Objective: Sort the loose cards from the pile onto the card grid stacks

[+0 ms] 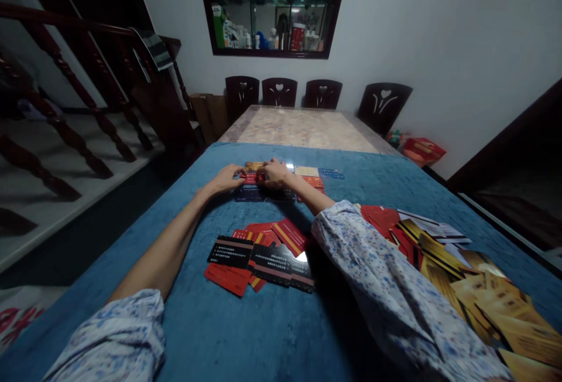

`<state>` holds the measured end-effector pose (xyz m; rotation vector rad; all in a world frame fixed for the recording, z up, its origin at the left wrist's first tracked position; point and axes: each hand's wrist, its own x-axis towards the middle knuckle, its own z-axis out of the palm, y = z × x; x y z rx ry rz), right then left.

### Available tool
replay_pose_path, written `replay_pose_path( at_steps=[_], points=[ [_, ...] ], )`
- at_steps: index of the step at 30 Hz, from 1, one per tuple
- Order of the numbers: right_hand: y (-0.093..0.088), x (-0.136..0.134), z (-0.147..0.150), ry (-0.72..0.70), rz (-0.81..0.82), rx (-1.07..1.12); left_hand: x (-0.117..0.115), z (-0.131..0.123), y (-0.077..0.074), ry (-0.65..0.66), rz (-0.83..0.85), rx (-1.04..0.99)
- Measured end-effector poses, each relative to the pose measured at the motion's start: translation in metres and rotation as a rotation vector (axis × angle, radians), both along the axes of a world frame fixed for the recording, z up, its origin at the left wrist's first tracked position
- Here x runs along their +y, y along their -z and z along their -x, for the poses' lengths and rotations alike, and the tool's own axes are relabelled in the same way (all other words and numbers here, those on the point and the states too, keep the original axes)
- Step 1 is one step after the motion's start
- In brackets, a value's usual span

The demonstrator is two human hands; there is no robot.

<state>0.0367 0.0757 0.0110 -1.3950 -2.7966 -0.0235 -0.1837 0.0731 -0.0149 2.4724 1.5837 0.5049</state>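
My left hand [228,178] reaches forward over the blue cloth, its fingers curled in at the left end of a red card [250,178]. At that card's right end is my right hand [274,172], fingers bent downward onto it and covering part of it. Around them cards lie in rows: a gold card [253,166] just beyond, a dark card [250,195] nearer me, and to the right a cream card [306,171], a blue card [331,174] and an orange-red card [312,182]. Closer to me is a loose pile of red cards [227,277] and black cards [230,251].
A large spread of gold cards [504,306] and red cards [380,218] covers the right side of the blue cloth [184,323]. Beyond the cloth the bare stone tabletop [302,127] continues toward dark chairs [280,92]. A wooden railing [83,89] runs along the left.
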Motion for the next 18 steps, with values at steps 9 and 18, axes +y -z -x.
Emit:
replay_pose_path(
  at_steps=[9, 18],
  points=[
    [-0.013, -0.023, -0.022, -0.048, -0.065, 0.035, 0.002, -0.002, -0.002, -0.046, -0.172, -0.064],
    [-0.009, -0.055, -0.06, -0.023, -0.129, 0.047, -0.011, -0.024, -0.018, 0.039, -0.253, -0.033]
  ],
)
